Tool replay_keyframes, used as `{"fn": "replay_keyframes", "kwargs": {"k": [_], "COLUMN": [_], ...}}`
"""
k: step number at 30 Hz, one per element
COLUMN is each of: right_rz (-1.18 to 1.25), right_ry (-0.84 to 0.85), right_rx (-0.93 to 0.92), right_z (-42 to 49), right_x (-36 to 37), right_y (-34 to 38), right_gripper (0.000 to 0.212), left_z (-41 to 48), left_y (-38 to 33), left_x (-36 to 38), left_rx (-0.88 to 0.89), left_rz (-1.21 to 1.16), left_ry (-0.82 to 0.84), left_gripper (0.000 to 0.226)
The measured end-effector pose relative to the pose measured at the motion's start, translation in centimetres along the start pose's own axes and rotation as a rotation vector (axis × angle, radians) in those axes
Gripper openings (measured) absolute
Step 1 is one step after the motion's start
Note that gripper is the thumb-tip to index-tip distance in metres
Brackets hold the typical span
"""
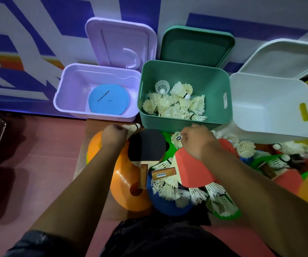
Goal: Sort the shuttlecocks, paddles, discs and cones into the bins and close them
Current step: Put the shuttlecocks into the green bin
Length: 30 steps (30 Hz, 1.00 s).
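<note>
The left hand (114, 134) and right hand (198, 140) reach forward, fingers curled.

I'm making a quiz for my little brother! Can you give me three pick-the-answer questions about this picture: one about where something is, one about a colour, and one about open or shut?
1. Where is the blue disc? A in the purple bin; B on a paddle; C in a hand.
2. Which colour of bin holds the shuttlecocks? A the white bin; B the green bin; C the purple bin.
3. The purple bin's lid is: A shut; B standing open; C on the floor.

Answers: A, the disc lies on that bin's bottom; B, the shuttlecocks pile inside green walls; B, the lid stands up behind its bin.
</note>
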State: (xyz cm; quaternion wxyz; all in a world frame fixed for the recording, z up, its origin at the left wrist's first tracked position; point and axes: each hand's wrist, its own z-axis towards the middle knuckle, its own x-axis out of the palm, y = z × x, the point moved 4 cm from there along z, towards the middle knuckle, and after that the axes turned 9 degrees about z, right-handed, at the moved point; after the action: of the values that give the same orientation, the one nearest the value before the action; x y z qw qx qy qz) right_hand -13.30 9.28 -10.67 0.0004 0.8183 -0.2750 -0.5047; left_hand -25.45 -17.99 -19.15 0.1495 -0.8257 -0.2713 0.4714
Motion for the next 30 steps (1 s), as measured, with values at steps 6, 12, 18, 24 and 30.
{"fn": "replay_keyframes", "kwargs": {"k": [6,12,18,24,30], "right_rz": [0.004,0.079,-0.011,0.16,0.324], "right_ry": [0.018,0.026,0.046,0.0,-0.083], "right_rx": [0.021,0.085,0.083,-0.108,-0.324], "right_z": [0.0,0.7,1.0,0.1,-1.6], "right_x": [0.6,0.6,1.0,0.3,-1.2], "right_y": [0.1,0.0,-0.6,-0.2,-0.6], "right_gripper": [0.025,0.018,0.032,0.024,0.03], "left_z": [-2.3,-6.7,-10.1,-12.6,-15.3], "left_y": [0.9,0.1,-0.4,-2.0,-5.5], "left_x": [-0.7,-1.8,-2.0,-2.9,-4.5], "left_rx": [0.007,0.003,-0.004,0.031,0.126], "left_rz": [-0.048,-0.028,-0.04,-0.046,-0.071], "left_ry": [-0.032,-0.099,-0.15,-0.214,-0.357], "left_gripper": [0.017,0.02,0.014,0.018,0.016]}}
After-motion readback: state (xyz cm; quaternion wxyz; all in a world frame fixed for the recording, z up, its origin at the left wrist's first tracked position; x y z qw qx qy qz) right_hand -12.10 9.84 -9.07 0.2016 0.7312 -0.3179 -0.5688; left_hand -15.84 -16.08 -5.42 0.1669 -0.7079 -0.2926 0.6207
